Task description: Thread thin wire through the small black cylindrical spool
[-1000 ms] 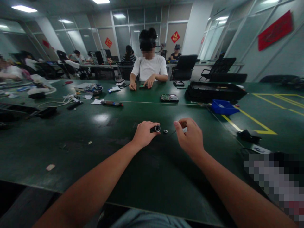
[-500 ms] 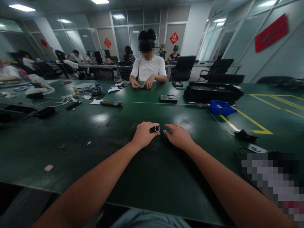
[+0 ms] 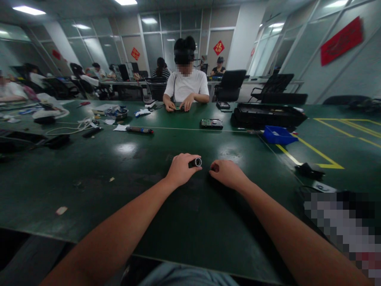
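Observation:
My left hand (image 3: 181,170) is wrapped round a short black tube (image 3: 191,163), which looks like a flashlight body. Its round, silver-rimmed end (image 3: 198,162) faces right and toward me and appears hollow. A short gap to the right, my right hand (image 3: 226,173) is closed low over the green table (image 3: 184,222). Its fingers curl in toward the thumb, and whatever lies inside them is hidden in shadow.
A circuit-board hard drive (image 3: 211,123) lies beyond my hands. Farther right are a long black case (image 3: 264,115), a blue bin (image 3: 279,135) and a black item (image 3: 310,171). A pen-like tool (image 3: 139,130) lies left. Opposite sits a person in white (image 3: 186,85), hands on a small part.
My right hand has drawn slightly right, away from the tube, and its fingers have curled in. A small pale piece seen at its thumb is now out of sight. The left hand barely moved.

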Demonstrator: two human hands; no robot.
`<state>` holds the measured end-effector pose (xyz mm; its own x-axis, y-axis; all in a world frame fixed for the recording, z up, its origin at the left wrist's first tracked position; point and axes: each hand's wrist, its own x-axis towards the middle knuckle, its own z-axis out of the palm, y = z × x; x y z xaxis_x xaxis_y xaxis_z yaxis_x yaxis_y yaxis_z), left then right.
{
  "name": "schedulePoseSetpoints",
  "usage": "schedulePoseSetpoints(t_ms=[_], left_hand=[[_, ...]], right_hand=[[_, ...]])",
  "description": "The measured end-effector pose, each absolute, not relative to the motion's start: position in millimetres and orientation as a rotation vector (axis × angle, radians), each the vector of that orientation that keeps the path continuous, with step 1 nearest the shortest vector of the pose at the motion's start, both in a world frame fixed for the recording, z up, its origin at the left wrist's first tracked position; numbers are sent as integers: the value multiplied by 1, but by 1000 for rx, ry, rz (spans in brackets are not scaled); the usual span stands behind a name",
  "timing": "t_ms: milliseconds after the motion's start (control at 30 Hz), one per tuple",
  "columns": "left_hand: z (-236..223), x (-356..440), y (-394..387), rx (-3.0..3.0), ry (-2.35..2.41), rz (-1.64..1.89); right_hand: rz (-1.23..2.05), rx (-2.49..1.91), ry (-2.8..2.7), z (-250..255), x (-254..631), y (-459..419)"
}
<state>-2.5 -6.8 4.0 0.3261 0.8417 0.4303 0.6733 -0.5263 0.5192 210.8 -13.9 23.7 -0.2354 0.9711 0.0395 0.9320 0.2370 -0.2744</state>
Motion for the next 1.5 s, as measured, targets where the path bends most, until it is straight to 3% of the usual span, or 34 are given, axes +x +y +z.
schedulePoseSetpoints(t_ms=[333, 1233, 1500], left_hand=[[5, -2, -7, 2371, 1301, 972], [6, 3, -11, 2474, 1115, 887], [3, 2, -6, 2345, 1242, 1032]], right_hand=[[304, -1348, -2119, 33, 206, -33], [288, -1498, -1888, 28, 197, -36], [357, -1309, -1817, 40, 198, -43]])
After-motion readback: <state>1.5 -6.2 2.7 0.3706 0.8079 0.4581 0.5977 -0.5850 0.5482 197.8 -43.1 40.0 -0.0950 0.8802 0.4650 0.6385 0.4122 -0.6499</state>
